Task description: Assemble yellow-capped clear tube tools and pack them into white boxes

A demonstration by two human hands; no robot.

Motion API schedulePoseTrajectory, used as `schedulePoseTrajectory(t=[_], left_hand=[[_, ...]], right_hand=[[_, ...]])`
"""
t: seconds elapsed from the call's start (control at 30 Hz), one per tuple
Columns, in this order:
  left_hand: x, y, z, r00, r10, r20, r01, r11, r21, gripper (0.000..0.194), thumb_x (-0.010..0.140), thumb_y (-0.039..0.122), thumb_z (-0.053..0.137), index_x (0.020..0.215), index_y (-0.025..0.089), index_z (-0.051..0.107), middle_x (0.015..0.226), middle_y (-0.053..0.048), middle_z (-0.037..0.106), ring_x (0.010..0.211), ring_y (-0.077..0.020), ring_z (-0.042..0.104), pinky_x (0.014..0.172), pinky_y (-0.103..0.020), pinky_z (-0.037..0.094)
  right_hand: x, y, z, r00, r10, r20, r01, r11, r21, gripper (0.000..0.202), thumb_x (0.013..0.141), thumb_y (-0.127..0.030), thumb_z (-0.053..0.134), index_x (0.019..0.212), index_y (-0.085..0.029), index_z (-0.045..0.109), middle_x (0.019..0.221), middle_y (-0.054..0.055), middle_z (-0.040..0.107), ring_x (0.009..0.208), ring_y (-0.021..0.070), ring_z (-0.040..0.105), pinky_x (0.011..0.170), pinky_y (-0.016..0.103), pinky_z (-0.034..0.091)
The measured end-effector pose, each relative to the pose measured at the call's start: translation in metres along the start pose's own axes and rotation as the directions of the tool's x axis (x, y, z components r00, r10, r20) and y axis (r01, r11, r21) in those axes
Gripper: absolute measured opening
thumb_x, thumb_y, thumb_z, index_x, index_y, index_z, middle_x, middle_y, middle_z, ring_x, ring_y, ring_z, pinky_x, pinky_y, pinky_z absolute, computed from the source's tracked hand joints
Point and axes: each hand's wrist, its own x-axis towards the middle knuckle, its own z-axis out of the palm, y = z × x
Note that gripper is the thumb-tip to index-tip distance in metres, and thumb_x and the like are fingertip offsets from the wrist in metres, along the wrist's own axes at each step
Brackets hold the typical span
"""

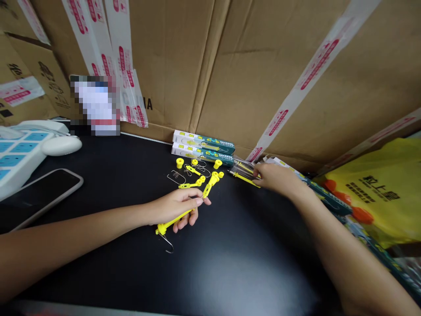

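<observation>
My left hand [179,208] is closed around a yellow spring scale rod [176,220], whose wire hook [168,245] hangs out at the lower left. Just past its fingertips lies a yellow slotted piece [210,184], and I cannot tell whether the fingers touch it. My right hand [274,177] reaches to the far right, its fingers curled together at the ends of some clear tubes [242,166] and a yellow rod [245,178]. What those fingers grip is hidden. Between the hands and the boxes lie yellow caps [217,164], a bent wire hook [176,177] and small springs [177,174].
Two printed spring scale boxes [204,153] lie against the cardboard [171,66] behind the black table [230,263]. More boxes [322,193] line the right side beside a yellow bag [378,188]. A phone [42,197], white earbud case [62,145] and power strip [23,153] sit left.
</observation>
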Motion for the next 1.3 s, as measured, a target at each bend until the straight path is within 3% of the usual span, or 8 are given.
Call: schedulePoseTrajectory(t=[0.2, 0.3, 0.4, 0.5, 0.63, 1.0, 1.13, 1.3], left_hand=[[0.000, -0.001, 0.000, 1.000, 0.008, -0.001, -0.008, 1.000, -0.004, 0.033, 0.094, 0.043, 0.043, 0.114, 0.018, 0.052, 0.060, 0.005, 0.054, 0.037, -0.0061, 0.046, 0.032, -0.015, 0.042], [-0.001, -0.001, 0.000, 1.000, 0.009, 0.006, -0.009, 1.000, -0.012, 0.031, 0.094, 0.042, 0.042, 0.112, 0.018, 0.052, 0.060, 0.005, 0.054, 0.037, -0.0058, 0.046, 0.032, -0.015, 0.042], [0.000, -0.002, -0.001, 1.000, 0.008, 0.014, -0.008, 1.000, -0.005, 0.032, 0.094, 0.043, 0.043, 0.111, 0.018, 0.053, 0.059, 0.005, 0.054, 0.037, -0.0056, 0.046, 0.032, -0.014, 0.043], [0.001, -0.004, -0.001, 1.000, 0.012, 0.010, -0.012, 1.000, 0.011, 0.032, 0.094, 0.044, 0.043, 0.111, 0.019, 0.053, 0.060, 0.005, 0.055, 0.037, -0.0056, 0.046, 0.032, -0.015, 0.043], [0.001, -0.004, 0.000, 1.000, 0.003, 0.017, -0.003, 1.000, 0.019, 0.033, 0.093, 0.046, 0.044, 0.110, 0.019, 0.052, 0.060, 0.005, 0.055, 0.037, -0.0057, 0.047, 0.032, -0.015, 0.043], [0.001, -0.003, 0.002, 1.000, 0.025, -0.017, -0.025, 1.000, -0.001, 0.029, 0.094, 0.047, 0.041, 0.102, 0.020, 0.048, 0.057, 0.006, 0.053, 0.033, -0.0040, 0.039, 0.030, -0.012, 0.034], [0.000, -0.001, 0.005, 0.986, 0.063, -0.154, -0.082, 0.990, -0.117, 0.015, 0.094, 0.039, 0.038, 0.096, 0.024, 0.039, 0.054, 0.009, 0.049, 0.033, -0.0028, 0.023, 0.031, -0.010, 0.017], [-0.001, 0.004, 0.008, 0.971, 0.152, -0.185, -0.189, 0.960, -0.205, 0.015, 0.084, 0.017, 0.036, 0.098, 0.023, 0.035, 0.057, 0.008, 0.051, 0.040, -0.0051, 0.029, 0.039, -0.014, 0.022]], right_hand=[[-0.009, 0.002, -0.009, 0.988, 0.004, -0.153, 0.005, 0.998, 0.055, 0.011, 0.075, -0.028, 0.055, 0.080, -0.019, 0.059, 0.080, 0.007, 0.069, 0.075, 0.0242, 0.064, 0.054, 0.029, 0.035], [-0.015, 0.002, -0.020, 0.969, -0.016, -0.246, 0.119, 0.905, 0.408, 0.013, 0.071, -0.028, 0.061, 0.080, -0.021, 0.055, 0.073, 0.003, 0.067, 0.062, 0.0181, 0.061, 0.053, 0.027, 0.041], [-0.019, -0.010, -0.030, 0.963, 0.032, -0.269, 0.230, 0.427, 0.874, 0.029, 0.070, -0.034, 0.068, 0.090, -0.022, 0.051, 0.073, 0.000, 0.067, 0.052, 0.0143, 0.060, 0.048, 0.027, 0.048], [-0.021, -0.035, -0.032, 0.956, 0.107, -0.273, 0.280, -0.055, 0.959, 0.037, 0.072, -0.039, 0.071, 0.099, -0.021, 0.052, 0.085, 0.003, 0.070, 0.058, 0.0138, 0.065, 0.050, 0.026, 0.055], [-0.019, -0.063, -0.023, 0.970, 0.116, -0.215, 0.242, -0.348, 0.906, 0.032, 0.075, -0.035, 0.071, 0.098, -0.021, 0.053, 0.090, 0.002, 0.071, 0.062, 0.0113, 0.067, 0.052, 0.023, 0.057], [-0.027, -0.088, -0.012, 0.976, -0.150, -0.159, 0.074, -0.456, 0.887, 0.032, 0.079, -0.031, 0.070, 0.105, -0.020, 0.055, 0.087, 0.003, 0.072, 0.061, 0.0116, 0.068, 0.053, 0.024, 0.059], [-0.039, -0.100, -0.014, 0.968, -0.133, -0.213, 0.127, -0.471, 0.873, 0.029, 0.080, -0.032, 0.070, 0.102, -0.020, 0.056, 0.090, 0.002, 0.071, 0.068, 0.0123, 0.068, 0.058, 0.026, 0.061], [-0.050, -0.108, -0.017, 0.947, -0.102, -0.305, 0.228, -0.455, 0.861, 0.025, 0.083, -0.033, 0.068, 0.101, -0.022, 0.055, 0.094, 0.003, 0.070, 0.076, 0.0145, 0.069, 0.065, 0.031, 0.062]])
